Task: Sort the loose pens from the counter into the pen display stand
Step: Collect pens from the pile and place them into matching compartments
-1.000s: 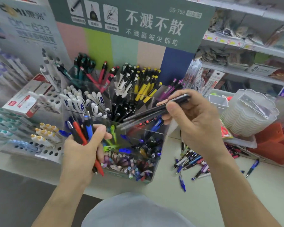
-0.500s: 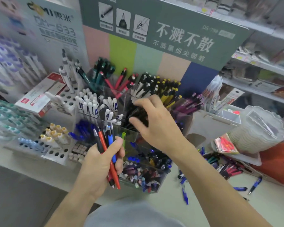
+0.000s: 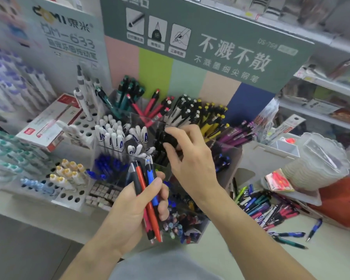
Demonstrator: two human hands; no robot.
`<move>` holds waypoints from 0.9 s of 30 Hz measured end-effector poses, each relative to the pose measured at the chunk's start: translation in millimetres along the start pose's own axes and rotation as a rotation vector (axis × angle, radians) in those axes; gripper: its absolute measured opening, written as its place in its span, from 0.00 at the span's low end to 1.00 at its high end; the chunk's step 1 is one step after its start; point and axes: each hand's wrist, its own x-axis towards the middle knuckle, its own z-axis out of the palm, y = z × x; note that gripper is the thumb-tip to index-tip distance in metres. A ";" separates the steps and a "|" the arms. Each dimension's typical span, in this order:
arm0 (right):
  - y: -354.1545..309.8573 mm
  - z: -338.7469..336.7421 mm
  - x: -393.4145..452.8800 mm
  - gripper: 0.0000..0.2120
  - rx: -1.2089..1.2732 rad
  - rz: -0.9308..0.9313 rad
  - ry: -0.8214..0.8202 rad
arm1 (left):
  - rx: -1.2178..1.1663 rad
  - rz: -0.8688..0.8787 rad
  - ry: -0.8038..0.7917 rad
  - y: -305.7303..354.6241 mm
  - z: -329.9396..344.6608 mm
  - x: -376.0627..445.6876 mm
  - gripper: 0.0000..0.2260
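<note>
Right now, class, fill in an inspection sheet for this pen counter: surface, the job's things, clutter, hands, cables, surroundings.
Surface: pale counter, partly covered with pens.
Job's things: clear pen display stand, its compartments holding pens grouped by colour; loose pens heaped on the counter right of it.
Clutter: stack of clear plastic cups; red-and-white box; a few stray blue pens.
Hands: left hand grips a bundle of red, blue and black pens; right hand has its fingertips on black pens in a compartment, grip unclear.
Cables: nothing seen.
Surroundings: green sign behind the stand; shop shelves to the right.
</note>
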 end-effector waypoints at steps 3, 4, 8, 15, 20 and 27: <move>-4.4 -7.1 -10.2 0.10 0.047 -0.079 0.053 | -0.041 -0.013 -0.042 -1.6 -5.0 -2.7 0.20; -6.6 -12.3 -16.2 0.09 0.086 -0.075 0.055 | -0.053 -0.021 -0.048 -1.6 -6.3 -4.3 0.20; -19.3 -41.3 -33.0 0.12 0.426 0.244 -0.174 | 0.051 -0.086 -0.082 -2.3 -8.6 -9.2 0.16; -10.4 -68.4 -43.1 0.08 0.432 0.470 -0.613 | 0.126 -0.203 -0.270 -18.9 -2.1 -18.7 0.15; 5.7 -86.5 -47.0 0.08 0.691 0.733 -0.583 | 0.043 -0.242 -0.260 -26.9 7.4 -18.2 0.15; 19.7 -97.3 -51.8 0.17 0.572 0.743 -0.760 | 0.161 -0.258 -0.404 -35.8 13.0 -12.2 0.20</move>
